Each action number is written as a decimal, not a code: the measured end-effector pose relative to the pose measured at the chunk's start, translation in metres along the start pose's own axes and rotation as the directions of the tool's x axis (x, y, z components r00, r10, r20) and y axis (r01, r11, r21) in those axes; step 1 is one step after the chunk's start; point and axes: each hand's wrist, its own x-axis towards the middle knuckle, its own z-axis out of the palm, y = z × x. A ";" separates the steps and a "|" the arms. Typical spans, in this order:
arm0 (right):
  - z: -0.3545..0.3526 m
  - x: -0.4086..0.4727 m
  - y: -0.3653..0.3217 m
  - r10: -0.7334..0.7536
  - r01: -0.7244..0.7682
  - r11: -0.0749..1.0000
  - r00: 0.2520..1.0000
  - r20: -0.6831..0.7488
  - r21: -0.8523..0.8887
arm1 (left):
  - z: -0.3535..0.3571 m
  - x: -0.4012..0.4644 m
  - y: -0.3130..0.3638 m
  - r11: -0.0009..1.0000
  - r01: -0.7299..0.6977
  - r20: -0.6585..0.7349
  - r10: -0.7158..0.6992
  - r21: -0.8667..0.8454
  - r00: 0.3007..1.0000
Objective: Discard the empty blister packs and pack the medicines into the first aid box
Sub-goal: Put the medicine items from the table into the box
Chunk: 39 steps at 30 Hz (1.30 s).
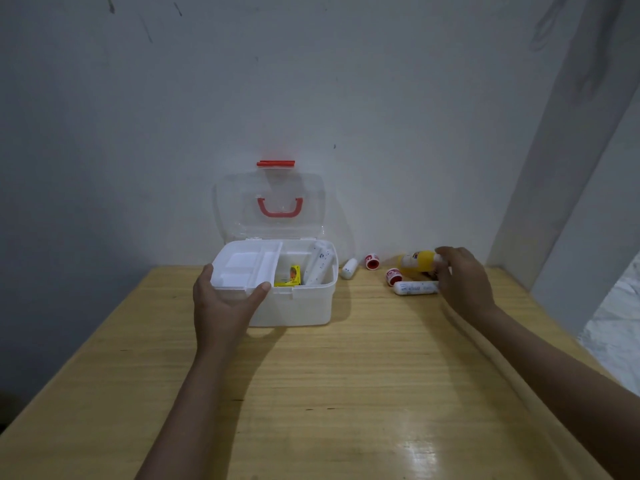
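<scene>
A white first aid box point(304, 306) stands open at the back of the table, its clear lid point(273, 206) with a red handle upright against the wall. Inside lie a white tray insert point(242, 268), a yellow packet point(291, 276) and a white tube point(320, 263). My left hand point(225, 303) grips the box's front left corner, thumb on the rim. My right hand point(464, 278) holds a yellow bottle point(417, 260) lying on its side to the right of the box. A white tube point(415, 288) lies just under that hand.
Between box and bottle lie a small white bottle point(349, 268) and two red-and-white round containers point(372, 261) point(393, 276). The wooden table point(346, 393) butts against a grey wall; a wall corner rises at the right, beyond the table edge.
</scene>
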 end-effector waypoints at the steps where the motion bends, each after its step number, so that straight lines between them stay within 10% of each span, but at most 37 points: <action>1: -0.004 0.002 -0.005 -0.022 0.024 0.999 0.999 -0.037 0.039 | 0.000 0.000 0.000 1.000 0.002 0.001 -0.002 0.001 1.000; 7: -0.035 0.005 -0.058 -0.094 0.157 0.942 0.972 -0.215 0.297 | -0.001 0.000 0.002 1.000 0.004 0.005 -0.004 0.013 1.000; 14: -0.038 0.012 -0.135 -0.111 0.116 0.814 0.993 -0.044 0.569 | -0.001 -0.001 0.005 0.999 0.014 0.002 -0.014 0.036 1.000; 39: 0.013 -0.002 -0.197 -0.222 0.007 0.856 0.908 0.355 0.517 | -0.009 0.004 0.007 0.977 -0.007 0.069 -0.008 0.213 0.998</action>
